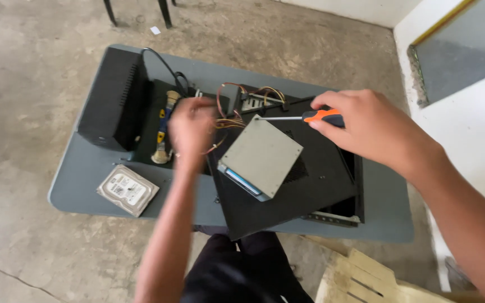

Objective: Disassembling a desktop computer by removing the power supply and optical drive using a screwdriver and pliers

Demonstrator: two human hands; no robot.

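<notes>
Gripping the orange-and-black plastic handle of a slim steel-shafted screwdriver (pixel 301 117), the right hand (pixel 366 126) is closed around the tool above the far right part of the grey rectangular desk (pixel 391 216). The screwdriver lies nearly level, its long axis running left to right along the desk's length, tip pointing left toward the bundle of red, yellow and orange wires (pixel 228 120) at the far edge of the open black metal computer case (pixel 315 185). The tip sits just above the far corner of the flat grey metal drive box (pixel 262 157), which rests tilted on the black case panel.

The left hand (pixel 191 130) is blurred; it is at the wires beside the case, fingers curled, but whether it pinches anything I cannot tell.

The screwdriver looks light and stiff, its thin shaft likely to skate off a screw head if held at a slant; the ribbed handle is the place to hold it. The grey drive box seems rigid and moderately heavy, with sharp sheet-metal edges, best taken by its two long sides.

Near the left front corner of the desk lies a bare silver hard disk (pixel 127 189) with a white label. A black boxy power unit (pixel 113 98) stands by the left far corner.
</notes>
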